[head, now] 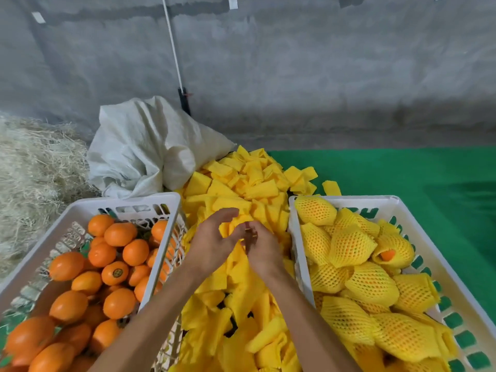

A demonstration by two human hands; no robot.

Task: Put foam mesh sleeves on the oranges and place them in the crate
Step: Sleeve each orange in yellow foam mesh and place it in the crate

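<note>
bare oranges (80, 285) crated left, sleeved oranges (359, 277) right

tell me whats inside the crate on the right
The right crate holds oranges in yellow foam mesh sleeves, piled up. Whatever lies beneath the top layer is covered.

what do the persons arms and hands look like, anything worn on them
Both forearms are bare, with no sleeves in view. The left hand and right hand wear no gloves. No watch or bracelet shows. Something small and glinting shows on the right hand's fingers, too blurred to identify.
</note>
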